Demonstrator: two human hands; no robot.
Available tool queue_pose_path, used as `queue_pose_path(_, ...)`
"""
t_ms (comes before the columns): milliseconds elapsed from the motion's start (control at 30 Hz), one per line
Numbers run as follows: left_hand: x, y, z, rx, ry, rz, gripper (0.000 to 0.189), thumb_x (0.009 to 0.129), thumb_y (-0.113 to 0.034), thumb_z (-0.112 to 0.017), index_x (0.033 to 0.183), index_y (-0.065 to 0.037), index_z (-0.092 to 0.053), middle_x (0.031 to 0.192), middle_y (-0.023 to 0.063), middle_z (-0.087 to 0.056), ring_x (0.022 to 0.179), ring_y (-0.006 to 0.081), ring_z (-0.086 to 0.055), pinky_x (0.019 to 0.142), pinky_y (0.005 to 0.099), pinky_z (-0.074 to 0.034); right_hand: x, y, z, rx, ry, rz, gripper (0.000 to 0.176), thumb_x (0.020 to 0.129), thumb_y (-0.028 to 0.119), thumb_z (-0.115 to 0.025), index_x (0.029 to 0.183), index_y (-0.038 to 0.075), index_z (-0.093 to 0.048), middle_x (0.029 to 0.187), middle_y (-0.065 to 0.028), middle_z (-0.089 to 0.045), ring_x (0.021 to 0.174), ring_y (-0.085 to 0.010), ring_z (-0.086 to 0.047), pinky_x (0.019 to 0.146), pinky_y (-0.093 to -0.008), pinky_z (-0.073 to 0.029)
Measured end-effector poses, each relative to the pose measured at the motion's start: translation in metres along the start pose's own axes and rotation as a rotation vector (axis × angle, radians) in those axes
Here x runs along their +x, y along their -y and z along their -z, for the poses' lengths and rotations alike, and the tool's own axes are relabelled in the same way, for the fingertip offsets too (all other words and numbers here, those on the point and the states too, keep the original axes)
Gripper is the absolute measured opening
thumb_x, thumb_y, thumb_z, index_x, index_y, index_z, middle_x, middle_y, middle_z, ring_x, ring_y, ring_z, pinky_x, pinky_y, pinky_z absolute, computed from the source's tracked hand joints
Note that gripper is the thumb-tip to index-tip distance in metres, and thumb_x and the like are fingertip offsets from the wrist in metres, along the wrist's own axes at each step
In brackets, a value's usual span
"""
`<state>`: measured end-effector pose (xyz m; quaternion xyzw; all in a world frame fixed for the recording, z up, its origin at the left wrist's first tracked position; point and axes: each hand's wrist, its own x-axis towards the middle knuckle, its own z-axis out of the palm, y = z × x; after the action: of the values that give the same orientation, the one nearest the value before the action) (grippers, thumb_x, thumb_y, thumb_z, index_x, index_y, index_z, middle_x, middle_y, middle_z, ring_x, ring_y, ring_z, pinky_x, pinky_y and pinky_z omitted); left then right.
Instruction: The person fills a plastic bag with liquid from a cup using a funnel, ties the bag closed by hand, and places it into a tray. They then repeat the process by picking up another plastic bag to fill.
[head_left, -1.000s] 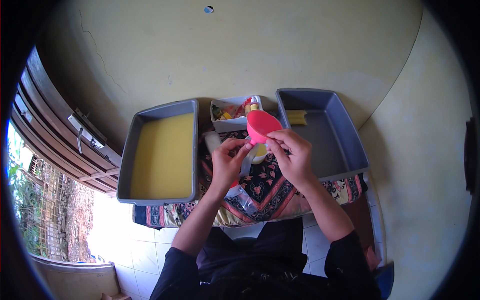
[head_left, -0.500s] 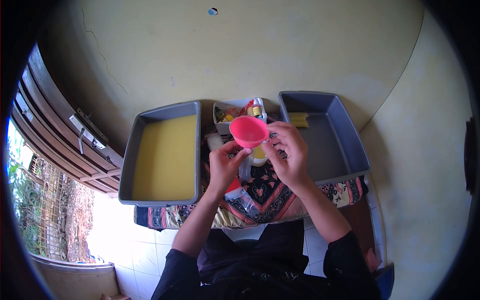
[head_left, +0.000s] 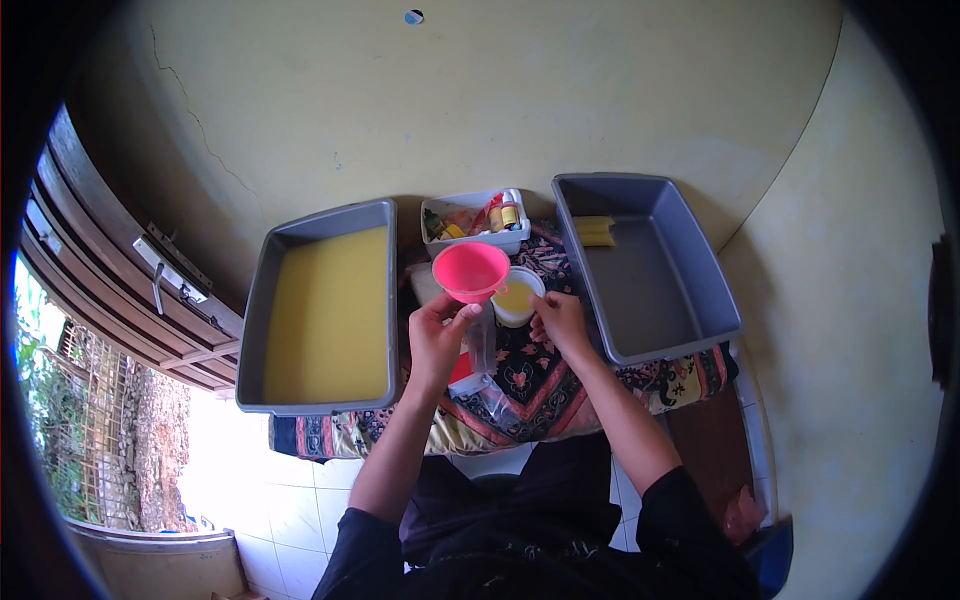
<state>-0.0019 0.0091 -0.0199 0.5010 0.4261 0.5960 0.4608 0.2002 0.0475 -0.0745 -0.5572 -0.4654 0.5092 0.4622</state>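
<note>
My left hand (head_left: pixel 438 335) grips a pink funnel (head_left: pixel 471 272) from below, its wide mouth facing up above the table. My right hand (head_left: pixel 560 322) is at the right side of a white plastic tub (head_left: pixel 517 318) holding yellow liquid, its fingers closed at the rim. A clear plastic bag (head_left: pixel 482 345) shows just below the funnel, beside the tub. Nearer to me a red-and-white item (head_left: pixel 466 375) lies with another clear plastic bag (head_left: pixel 498 402). The funnel's spout is hidden.
At left stands a grey tray (head_left: pixel 392 300) filled with yellow liquid. A second grey tray (head_left: pixel 650 290) at right holds yellow pieces (head_left: pixel 597 231). Behind, a white basket (head_left: pixel 480 243) contains small bottles (head_left: pixel 510 214). A patterned cloth (head_left: pixel 560 400) covers the table.
The funnel in my left hand has moved slightly left. My right hand has left the funnel's side and come down to the tub, which now shows more fully.
</note>
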Motion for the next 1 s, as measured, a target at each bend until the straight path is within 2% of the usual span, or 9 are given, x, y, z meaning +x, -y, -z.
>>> queue_pose_path(33,-0.001,0.0,-0.002,-0.034,0.008,-0.006,0.021,0.084,-0.008,-0.07,0.103,0.002,-0.068,0.083,0.0025,-0.069,0.075,0.0053,-0.056,0.068,0.0225,-0.045,0.003,-0.002,0.0,0.0,0.0,0.0,0.026,0.09,0.017,-0.06,0.074,-0.003,-0.057,0.061,-0.0111,-0.061,0.045,-0.0188,-0.061,0.042,-0.0285,-0.05)
queue_pose_path(100,-0.001,0.002,-0.002,-0.067,0.016,-0.013,0.021,0.084,-0.008,-0.07,0.103,0.002,-0.068,0.085,0.0027,-0.069,0.076,0.0053,-0.057,0.07,0.0224,-0.045,0.006,-0.004,-0.001,0.219,0.032,-0.024,0.027,0.092,0.017,-0.055,0.074,-0.003,-0.056,0.065,-0.0121,-0.062,0.053,-0.0206,-0.065,0.048,-0.0293,-0.055)
queue_pose_path(233,-0.003,0.006,0.0,-0.04,0.045,-0.002,0.021,0.085,-0.007,-0.069,0.104,0.003,-0.068,0.088,0.0038,-0.07,0.079,0.0056,-0.058,0.074,0.0226,-0.046,0.007,-0.001,-0.005,0.239,-0.025,-0.036,0.026,0.092,0.016,-0.054,0.075,-0.003,-0.056,0.067,-0.0143,-0.063,0.053,-0.0211,-0.064,0.049,-0.0294,-0.055)
queue_pose_path(533,-0.011,-0.001,-0.002,-0.074,0.1,0.047,0.022,0.086,-0.006,-0.068,0.105,0.003,-0.067,0.094,0.0045,-0.07,0.085,0.0074,-0.06,0.081,0.0245,-0.046,-0.004,0.034,-0.004,0.25,-0.147,0.174,0.024,0.093,0.012,-0.052,0.074,-0.004,-0.056,0.066,-0.0134,-0.064,0.051,-0.0183,-0.064,0.047,-0.0277,-0.054)
queue_pose_path(767,-0.014,0.001,-0.003,-0.048,0.146,0.082,0.023,0.085,-0.007,-0.069,0.107,0.003,-0.067,0.097,0.0048,-0.07,0.088,0.0075,-0.059,0.085,0.0252,-0.045,-0.016,0.091,0.001,0.203,-0.129,0.327,0.023,0.091,0.012,-0.054,0.073,-0.002,-0.058,0.063,-0.0106,-0.062,0.049,-0.0158,-0.062,0.044,-0.0253,-0.05)
queue_pose_path(1000,-0.009,-0.01,-0.015,-0.061,0.193,0.088,0.025,0.085,-0.007,-0.069,0.107,0.003,-0.066,0.096,0.0051,-0.069,0.086,0.0072,-0.06,0.082,0.0238,-0.046,-0.021,0.138,0.005,0.194,-0.092,0.443,0.024,0.092,0.011,-0.054,0.071,-0.001,-0.058,0.062,-0.0088,-0.061,0.048,-0.0128,-0.059,0.043,-0.023,-0.045)
